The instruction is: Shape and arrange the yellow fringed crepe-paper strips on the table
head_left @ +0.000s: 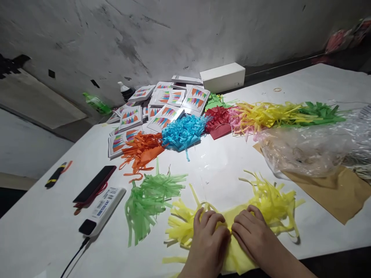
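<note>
We press both hands down on the yellow fringed paper [232,227] at the near edge of the table [220,170]; our left hand [207,241] and right hand [253,235] lie side by side, fingertips almost meeting, flat on the sheet's uncut middle rather than closed around it; the cut strips fan out past each hand. We judge the paper very light, thin and limp, easy to tear at the root of each strip, so the solid middle band is the place to take it, never the loose ends. Just left of our left hand lies a green fringed paper [147,204]; further left sit a white power strip [102,212] and a dark phone [94,184]. Right of our right hand a brown paper sheet [327,193] lies under a clear plastic bag [307,148]. Beyond our fingers run orange [142,152], blue [182,131] and red [217,119] fringes, then printed packets [165,104] and a white box [222,76] by the wall.
</note>
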The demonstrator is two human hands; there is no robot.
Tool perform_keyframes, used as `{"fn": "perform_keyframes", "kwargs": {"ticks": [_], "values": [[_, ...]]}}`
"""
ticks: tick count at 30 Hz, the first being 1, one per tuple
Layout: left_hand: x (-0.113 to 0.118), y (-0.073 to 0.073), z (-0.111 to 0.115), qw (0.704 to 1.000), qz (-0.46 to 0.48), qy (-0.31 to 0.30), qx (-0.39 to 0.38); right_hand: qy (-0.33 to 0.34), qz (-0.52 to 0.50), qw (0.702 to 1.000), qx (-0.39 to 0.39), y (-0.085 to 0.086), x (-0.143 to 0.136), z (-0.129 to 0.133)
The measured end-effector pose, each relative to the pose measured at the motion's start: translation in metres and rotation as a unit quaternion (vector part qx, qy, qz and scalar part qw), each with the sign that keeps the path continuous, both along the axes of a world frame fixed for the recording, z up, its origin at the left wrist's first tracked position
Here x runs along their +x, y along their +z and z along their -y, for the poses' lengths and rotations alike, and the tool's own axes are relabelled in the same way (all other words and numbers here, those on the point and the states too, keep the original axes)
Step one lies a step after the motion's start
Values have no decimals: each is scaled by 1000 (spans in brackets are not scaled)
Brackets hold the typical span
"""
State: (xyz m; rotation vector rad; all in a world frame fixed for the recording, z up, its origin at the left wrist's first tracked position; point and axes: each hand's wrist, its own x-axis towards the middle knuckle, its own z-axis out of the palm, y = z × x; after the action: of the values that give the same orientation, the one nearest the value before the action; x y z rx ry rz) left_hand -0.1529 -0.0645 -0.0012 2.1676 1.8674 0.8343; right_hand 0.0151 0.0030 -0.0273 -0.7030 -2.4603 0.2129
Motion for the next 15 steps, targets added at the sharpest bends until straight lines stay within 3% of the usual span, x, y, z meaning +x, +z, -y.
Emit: {"fn": "perform_keyframes", "kwargs": {"ticks": [8, 15], "values": [[3, -17, -3, 995, 28, 21, 92, 33, -8, 999, 2, 2, 13, -2], [3, -8, 3, 999, -3, 22, 30, 20, -34, 999, 5, -3, 50, -9]]}}
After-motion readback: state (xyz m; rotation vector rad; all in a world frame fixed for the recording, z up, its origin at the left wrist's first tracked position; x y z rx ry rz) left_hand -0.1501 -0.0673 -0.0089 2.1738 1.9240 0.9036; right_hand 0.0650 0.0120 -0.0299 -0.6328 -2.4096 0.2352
